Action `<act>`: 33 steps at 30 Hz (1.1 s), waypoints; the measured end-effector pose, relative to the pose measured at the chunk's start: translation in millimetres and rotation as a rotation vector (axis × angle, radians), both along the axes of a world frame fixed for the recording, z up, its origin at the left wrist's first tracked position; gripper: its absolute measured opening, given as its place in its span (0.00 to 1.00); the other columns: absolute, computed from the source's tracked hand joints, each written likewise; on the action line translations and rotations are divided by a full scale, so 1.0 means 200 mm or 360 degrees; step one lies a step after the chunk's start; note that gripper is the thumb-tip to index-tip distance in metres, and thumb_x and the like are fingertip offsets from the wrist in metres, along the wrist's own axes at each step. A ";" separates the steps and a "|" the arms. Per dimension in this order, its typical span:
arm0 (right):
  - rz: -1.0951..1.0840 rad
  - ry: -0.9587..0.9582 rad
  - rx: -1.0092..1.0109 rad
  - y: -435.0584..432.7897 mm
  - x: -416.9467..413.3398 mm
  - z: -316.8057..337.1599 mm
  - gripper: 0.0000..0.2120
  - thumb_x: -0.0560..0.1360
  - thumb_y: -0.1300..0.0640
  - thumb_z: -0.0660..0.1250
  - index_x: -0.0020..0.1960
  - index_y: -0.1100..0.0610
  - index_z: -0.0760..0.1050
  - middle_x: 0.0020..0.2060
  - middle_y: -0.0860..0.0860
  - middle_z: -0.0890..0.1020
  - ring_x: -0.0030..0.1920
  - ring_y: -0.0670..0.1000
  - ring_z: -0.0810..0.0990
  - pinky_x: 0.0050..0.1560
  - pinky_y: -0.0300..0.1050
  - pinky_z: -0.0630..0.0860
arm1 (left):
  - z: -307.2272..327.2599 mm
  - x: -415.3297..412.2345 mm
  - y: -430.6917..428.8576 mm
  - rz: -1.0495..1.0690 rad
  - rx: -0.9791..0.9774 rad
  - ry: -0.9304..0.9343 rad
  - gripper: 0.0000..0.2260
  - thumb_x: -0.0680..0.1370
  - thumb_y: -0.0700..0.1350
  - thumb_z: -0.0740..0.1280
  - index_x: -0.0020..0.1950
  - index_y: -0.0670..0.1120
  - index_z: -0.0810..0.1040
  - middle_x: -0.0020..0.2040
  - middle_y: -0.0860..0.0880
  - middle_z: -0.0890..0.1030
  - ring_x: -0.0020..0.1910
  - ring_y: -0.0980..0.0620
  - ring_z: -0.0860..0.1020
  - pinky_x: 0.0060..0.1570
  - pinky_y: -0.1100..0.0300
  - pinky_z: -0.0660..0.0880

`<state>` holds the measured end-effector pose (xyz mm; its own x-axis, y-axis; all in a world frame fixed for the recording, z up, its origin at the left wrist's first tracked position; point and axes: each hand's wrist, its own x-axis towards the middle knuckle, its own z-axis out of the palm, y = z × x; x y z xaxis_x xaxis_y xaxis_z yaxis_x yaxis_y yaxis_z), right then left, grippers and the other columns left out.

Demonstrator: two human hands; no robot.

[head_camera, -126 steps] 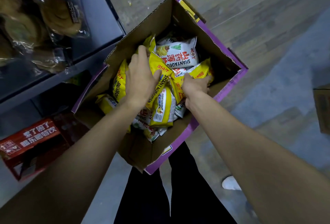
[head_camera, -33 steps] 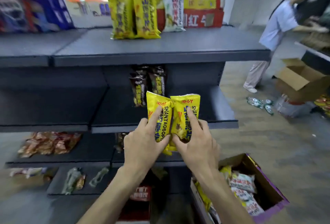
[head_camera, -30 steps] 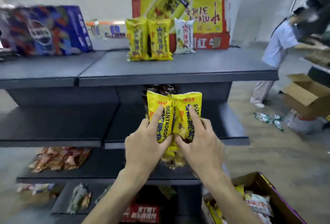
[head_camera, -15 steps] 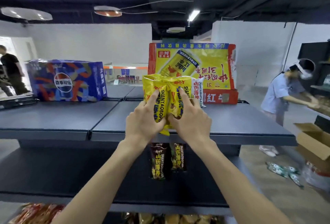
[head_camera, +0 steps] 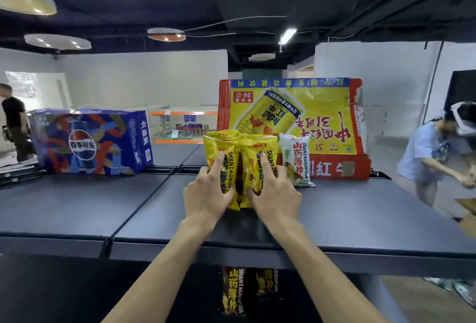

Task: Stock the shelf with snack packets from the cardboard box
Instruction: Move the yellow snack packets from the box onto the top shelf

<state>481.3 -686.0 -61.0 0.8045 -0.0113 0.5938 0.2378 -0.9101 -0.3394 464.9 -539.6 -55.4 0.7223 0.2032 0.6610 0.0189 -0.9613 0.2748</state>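
Standing at the top shelf [head_camera: 334, 209], the person holds two yellow snack packets upright, side by side, bottoms at or just above the dark shelf surface; contact with it is hard to judge. Left hand [head_camera: 206, 193] is wrapped around the left yellow packet [head_camera: 224, 152], index finger stretched up its front. Right hand [head_camera: 274, 193] grips the right yellow packet [head_camera: 265, 147] the same way, fingers spread over its face. The two packets touch along their inner edges.

Just beside them on the right stands a white snack packet [head_camera: 296, 160], upright, close against the right hand's fingers. Behind the packets, a large yellow-and-red drinks carton [head_camera: 322, 116] stands upside down, print inverted. Well to the left on the same shelf sits a blue cola carton [head_camera: 98, 142].

Under the shelf edge, between the forearms, dark snack packets [head_camera: 234, 291] stand on a lower shelf.

Far right, a person in a light blue shirt [head_camera: 432, 152] bends forward. Far left, a person in a black shirt [head_camera: 14, 121] stands by the wall. The cardboard box is out of sight.
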 end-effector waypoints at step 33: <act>0.0011 0.0216 0.0127 0.11 -0.14 -0.11 0.46 0.74 0.49 0.71 0.80 0.47 0.44 0.76 0.58 0.55 0.73 0.60 0.62 0.66 0.52 0.69 | -0.12 -0.07 0.16 -0.0386 -0.0201 0.0120 0.45 0.69 0.56 0.76 0.78 0.58 0.53 0.62 0.43 0.64 0.55 0.41 0.75 0.53 0.51 0.74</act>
<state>452.9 -664.2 -83.6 0.8774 -0.0485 0.4773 0.1910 -0.8774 -0.4401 450.3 -507.3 -79.0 0.8061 0.0954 0.5840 -0.1829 -0.8985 0.3992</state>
